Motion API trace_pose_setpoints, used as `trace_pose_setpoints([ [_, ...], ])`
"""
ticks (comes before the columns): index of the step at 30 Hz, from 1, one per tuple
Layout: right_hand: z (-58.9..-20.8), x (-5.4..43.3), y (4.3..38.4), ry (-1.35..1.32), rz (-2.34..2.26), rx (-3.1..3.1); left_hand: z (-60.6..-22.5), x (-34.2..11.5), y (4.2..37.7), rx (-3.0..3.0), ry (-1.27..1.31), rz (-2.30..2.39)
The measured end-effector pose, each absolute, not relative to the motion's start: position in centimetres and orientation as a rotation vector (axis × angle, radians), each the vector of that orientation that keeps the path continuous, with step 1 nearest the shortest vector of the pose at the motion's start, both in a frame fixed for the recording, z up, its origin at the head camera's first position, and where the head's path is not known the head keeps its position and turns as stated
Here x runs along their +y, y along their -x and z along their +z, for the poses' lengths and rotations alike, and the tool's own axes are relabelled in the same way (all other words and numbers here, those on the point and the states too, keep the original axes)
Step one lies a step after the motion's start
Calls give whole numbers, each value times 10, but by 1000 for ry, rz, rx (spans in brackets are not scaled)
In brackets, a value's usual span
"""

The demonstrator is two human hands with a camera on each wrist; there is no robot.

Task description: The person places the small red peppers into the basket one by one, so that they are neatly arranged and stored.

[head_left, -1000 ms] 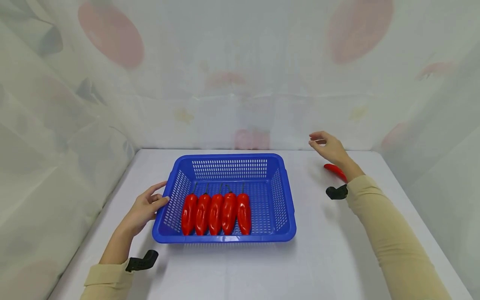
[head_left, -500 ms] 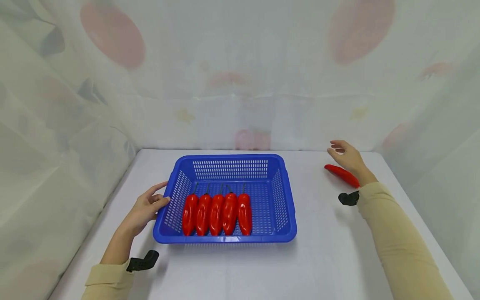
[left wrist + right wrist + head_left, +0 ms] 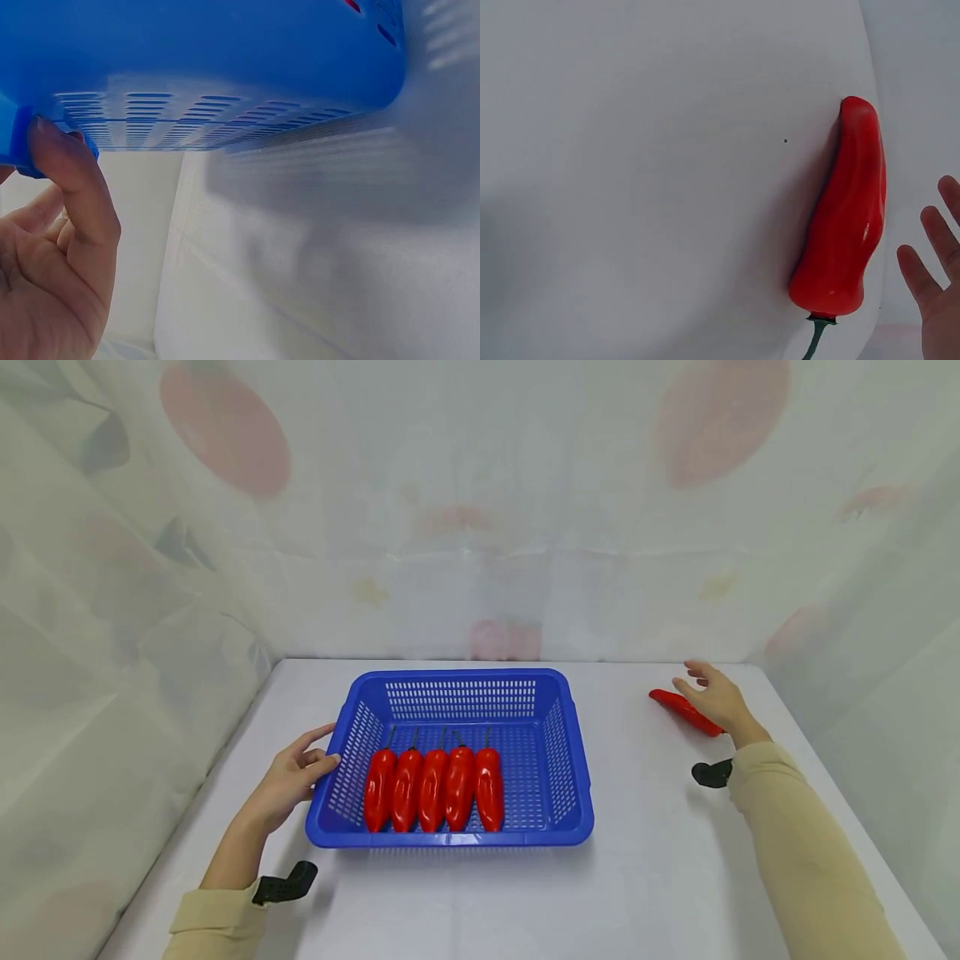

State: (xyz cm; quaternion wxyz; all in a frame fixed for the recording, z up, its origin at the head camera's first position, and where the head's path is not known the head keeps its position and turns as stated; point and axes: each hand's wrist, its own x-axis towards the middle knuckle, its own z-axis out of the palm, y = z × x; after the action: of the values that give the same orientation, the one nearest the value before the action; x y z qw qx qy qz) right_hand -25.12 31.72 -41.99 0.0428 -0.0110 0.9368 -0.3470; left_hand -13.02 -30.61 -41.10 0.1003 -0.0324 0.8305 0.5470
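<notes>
My left hand pinches the left rim of a blue plastic basket. In the left wrist view, a curled finger hooks the rim, and the basket's slotted wall fills the upper part. Inside the basket, several glossy red peppers lie side by side in a row, stems pointing to the back. At the far right, my right hand hovers over a single red pepper, fingers spread and holding nothing. The right wrist view shows this pepper whole, its green stem at the bottom, with fingertips beside it.
The white table runs to a pale curtain with faded fruit prints along its back edge. More sheeting hangs down the left and right sides. The basket's right third holds no pepper.
My right hand has moved right and toward me, from beyond the lone pepper to over its stem end. The left hand and the basket have stayed put.
</notes>
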Motion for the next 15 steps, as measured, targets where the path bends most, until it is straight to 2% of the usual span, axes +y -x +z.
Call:
trace_pose_setpoints([
  [15,-444,330,242,37,-811,2923,-409,-305,129,2440,81,1635],
])
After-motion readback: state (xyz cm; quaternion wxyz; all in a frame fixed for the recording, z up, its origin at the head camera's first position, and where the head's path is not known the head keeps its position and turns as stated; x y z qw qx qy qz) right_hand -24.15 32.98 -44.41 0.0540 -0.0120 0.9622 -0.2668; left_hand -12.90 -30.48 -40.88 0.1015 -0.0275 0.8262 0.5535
